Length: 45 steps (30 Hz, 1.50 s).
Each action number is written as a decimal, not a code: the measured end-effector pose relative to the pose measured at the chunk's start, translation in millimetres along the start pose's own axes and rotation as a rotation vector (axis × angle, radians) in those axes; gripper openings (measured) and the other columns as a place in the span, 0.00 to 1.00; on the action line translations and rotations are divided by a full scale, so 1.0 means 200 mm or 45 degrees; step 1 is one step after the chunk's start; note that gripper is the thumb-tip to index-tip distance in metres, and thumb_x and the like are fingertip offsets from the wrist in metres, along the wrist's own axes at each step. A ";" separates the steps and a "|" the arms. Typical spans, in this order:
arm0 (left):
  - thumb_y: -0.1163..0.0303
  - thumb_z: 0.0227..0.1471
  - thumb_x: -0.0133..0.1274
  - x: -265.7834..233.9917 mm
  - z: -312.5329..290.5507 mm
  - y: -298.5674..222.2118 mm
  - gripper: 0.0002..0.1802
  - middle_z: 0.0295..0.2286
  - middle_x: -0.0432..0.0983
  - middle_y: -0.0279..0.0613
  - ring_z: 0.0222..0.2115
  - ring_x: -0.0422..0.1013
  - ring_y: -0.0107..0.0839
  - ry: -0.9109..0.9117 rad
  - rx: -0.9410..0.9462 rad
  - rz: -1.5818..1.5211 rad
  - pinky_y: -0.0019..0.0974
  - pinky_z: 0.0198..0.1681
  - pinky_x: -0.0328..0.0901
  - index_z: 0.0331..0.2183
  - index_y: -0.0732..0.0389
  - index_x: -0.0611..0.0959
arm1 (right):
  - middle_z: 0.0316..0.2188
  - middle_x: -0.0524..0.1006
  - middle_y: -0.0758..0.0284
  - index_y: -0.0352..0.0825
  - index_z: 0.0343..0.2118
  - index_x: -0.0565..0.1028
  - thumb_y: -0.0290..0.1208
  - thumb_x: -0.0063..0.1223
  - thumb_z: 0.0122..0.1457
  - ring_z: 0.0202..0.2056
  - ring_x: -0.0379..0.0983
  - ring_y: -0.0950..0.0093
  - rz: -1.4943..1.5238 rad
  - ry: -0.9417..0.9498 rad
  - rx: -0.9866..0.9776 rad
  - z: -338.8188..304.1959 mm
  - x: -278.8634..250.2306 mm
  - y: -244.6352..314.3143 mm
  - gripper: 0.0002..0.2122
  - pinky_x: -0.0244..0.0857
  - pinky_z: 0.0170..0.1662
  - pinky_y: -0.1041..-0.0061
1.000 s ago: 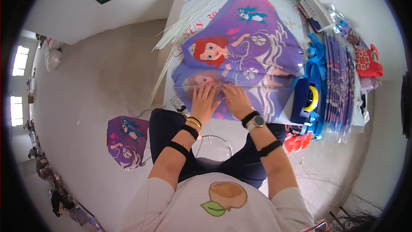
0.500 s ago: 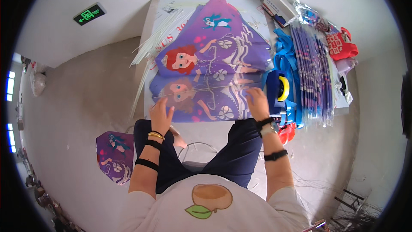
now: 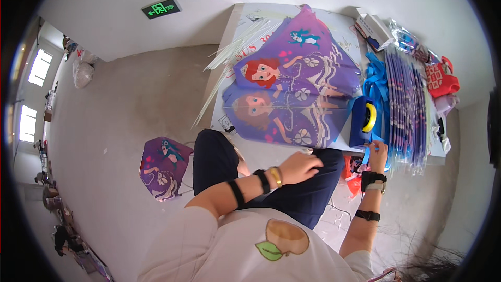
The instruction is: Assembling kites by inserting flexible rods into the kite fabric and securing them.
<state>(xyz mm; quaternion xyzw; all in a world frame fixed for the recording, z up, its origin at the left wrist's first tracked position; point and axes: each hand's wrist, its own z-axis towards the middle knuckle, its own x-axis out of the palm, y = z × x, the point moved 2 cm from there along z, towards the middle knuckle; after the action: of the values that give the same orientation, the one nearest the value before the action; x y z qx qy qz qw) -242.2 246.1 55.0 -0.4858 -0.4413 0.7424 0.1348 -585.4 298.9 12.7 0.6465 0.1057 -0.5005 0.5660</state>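
Note:
A purple kite-shaped sheet (image 3: 318, 91), printed with a red-haired princess, lies across the table. Its near part looks paler, and a thin straight line like a rod crosses it. My left hand (image 3: 302, 168) hovers over my thigh, just off the sheet's near edge, with fingers loosely apart and nothing visible in them. At the table's front right, my right hand (image 3: 377, 155) has its fingers pinched together beside the near end of a dark blue tape dispenser (image 3: 358, 125) with a yellow core. Blue strap (image 3: 373, 81) runs close by; what the fingertips hold is too small to make out.
Thin white rods (image 3: 237, 52) lie at the table's left. Stacked purple packets (image 3: 407, 107), a red bag (image 3: 442, 78) and an opened white box (image 3: 374, 30) crowd the right side. Another purple printed piece (image 3: 164, 169) is low at my left.
Both hands have left the sheet. My right hand has moved right to the tape dispenser's near end; my left has drawn back over my lap. The view has turned leftward.

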 end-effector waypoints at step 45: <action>0.66 0.47 0.58 0.49 0.76 -0.09 0.32 0.40 0.68 0.40 0.39 0.70 0.36 0.190 -0.017 0.899 0.44 0.45 0.57 0.55 0.39 0.72 | 0.23 0.75 0.72 0.28 0.32 0.78 0.33 0.57 0.54 0.25 0.68 0.83 0.724 0.458 0.554 -0.19 -0.07 -0.18 0.11 0.62 0.29 0.82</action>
<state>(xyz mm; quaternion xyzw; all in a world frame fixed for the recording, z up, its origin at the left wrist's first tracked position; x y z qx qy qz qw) -421.9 239.3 31.3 -0.6619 -0.2402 0.7028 -0.1013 -596.0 349.2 -4.5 0.8321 -0.0884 -0.2132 0.5043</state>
